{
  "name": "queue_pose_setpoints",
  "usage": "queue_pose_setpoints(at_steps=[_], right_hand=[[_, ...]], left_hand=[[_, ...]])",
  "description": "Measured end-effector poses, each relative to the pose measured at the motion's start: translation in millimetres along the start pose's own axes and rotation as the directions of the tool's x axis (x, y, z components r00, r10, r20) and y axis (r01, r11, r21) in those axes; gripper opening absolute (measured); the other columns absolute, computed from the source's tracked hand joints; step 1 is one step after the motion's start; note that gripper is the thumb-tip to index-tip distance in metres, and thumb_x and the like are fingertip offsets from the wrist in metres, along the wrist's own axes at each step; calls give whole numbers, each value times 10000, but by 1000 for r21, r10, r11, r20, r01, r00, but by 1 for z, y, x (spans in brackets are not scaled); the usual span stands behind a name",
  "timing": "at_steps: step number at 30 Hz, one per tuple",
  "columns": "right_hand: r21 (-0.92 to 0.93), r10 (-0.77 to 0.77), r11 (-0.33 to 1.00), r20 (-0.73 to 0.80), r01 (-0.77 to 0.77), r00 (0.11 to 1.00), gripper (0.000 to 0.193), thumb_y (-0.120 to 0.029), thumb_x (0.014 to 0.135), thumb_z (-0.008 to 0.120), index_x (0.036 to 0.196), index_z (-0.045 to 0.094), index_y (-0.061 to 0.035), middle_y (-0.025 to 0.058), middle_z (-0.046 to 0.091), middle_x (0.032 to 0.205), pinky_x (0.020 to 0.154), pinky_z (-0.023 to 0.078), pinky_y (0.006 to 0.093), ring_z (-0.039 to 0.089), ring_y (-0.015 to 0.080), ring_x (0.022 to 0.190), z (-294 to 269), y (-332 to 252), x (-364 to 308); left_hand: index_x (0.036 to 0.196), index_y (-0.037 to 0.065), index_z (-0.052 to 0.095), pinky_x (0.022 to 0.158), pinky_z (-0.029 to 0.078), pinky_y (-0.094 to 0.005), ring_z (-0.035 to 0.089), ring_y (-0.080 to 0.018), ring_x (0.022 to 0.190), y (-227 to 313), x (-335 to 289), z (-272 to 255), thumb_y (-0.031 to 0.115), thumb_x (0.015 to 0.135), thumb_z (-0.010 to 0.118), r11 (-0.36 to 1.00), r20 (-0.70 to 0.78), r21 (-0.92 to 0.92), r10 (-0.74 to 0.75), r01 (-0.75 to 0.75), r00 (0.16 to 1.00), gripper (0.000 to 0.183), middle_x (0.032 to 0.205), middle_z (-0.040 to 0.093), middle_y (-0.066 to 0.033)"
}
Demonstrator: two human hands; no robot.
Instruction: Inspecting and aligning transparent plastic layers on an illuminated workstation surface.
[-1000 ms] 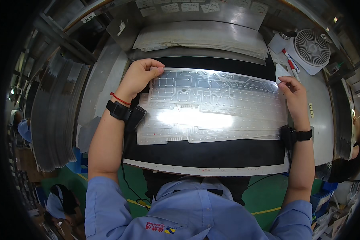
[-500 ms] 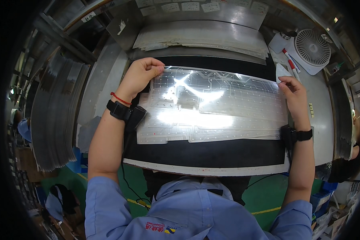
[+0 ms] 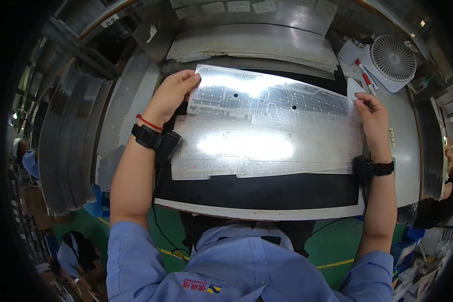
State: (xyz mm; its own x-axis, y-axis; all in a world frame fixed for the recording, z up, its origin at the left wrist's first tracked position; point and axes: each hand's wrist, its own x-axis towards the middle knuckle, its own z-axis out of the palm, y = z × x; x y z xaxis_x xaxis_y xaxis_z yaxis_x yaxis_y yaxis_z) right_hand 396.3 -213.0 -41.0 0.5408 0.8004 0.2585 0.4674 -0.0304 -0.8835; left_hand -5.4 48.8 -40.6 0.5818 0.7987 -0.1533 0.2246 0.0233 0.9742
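A clear plastic film printed with circuit lines and dots is raised and tilted between my hands. My left hand pinches its far left corner between thumb and fingers. At the right edge, near the upper corner, my right hand pinches the same film. Beneath it lie more printed circuit films, slightly fanned on a black mat. Bright glare hides part of the printing. Each wrist wears a black strap with a small device.
Behind the mat, a metal holder carries a stack of films. At the right stand a white fan and red-and-white markers. Tall sheet stacks flank the table on the left, with others at the right.
The film's left side has risen and tilted, so its printed lines and two dark dots show more clearly. My left hand turned slightly with it; the right hand moved only a little.
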Motion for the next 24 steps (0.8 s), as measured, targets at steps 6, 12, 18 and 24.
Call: queue_pose_setpoints(at_steps=[6, 12, 18, 24], right_hand=[[33, 36, 999, -31, -35, 999, 177, -50, 907, 643, 1075, 679, -7, 11, 664, 980, 801, 438, 238, 554, 80, 861, -1, 1, 1], [25, 93, 995, -34, -92, 995, 197, -91, 935, 628, 1110, 671, -12, -6, 627, 910, 705, 430, 216, 530, 61, 803, -1, -2, 1], [277, 244, 936, -62, -218, 968, 294, -160, 981, 581, 1235, 606, -14, -26, 611, 844, 609, 398, 193, 496, 37, 683, 6, -4, 4], [135, 173, 975, 38, -176, 984, 320, -197, 1001, 550, 1257, 590, -10, -2, 609, 857, 589, 409, 195, 502, 31, 670, -3, 4, 3]], left_hand=[[1075, 53, 650, 609, 409, -198, 485, -27, 674, 1, -2, -2, 257, 1002, 538, 999, 41, 46, -11, 9, 999, 244, 776, 572, 62], [1089, 49, 633, 550, 395, -184, 492, -33, 620, 6, -3, 0, 247, 1018, 511, 999, -25, 41, -17, 18, 1000, 243, 770, 568, 45], [1119, 54, 584, 495, 353, -145, 491, -24, 588, -6, 5, -14, 252, 1029, 498, 995, -66, -93, 29, -35, 997, 234, 885, 625, 8], [1153, 20, 591, 541, 390, -167, 493, -30, 611, -11, 10, -19, 237, 1035, 487, 987, -88, -150, 45, -58, 995, 269, 870, 602, 10]])
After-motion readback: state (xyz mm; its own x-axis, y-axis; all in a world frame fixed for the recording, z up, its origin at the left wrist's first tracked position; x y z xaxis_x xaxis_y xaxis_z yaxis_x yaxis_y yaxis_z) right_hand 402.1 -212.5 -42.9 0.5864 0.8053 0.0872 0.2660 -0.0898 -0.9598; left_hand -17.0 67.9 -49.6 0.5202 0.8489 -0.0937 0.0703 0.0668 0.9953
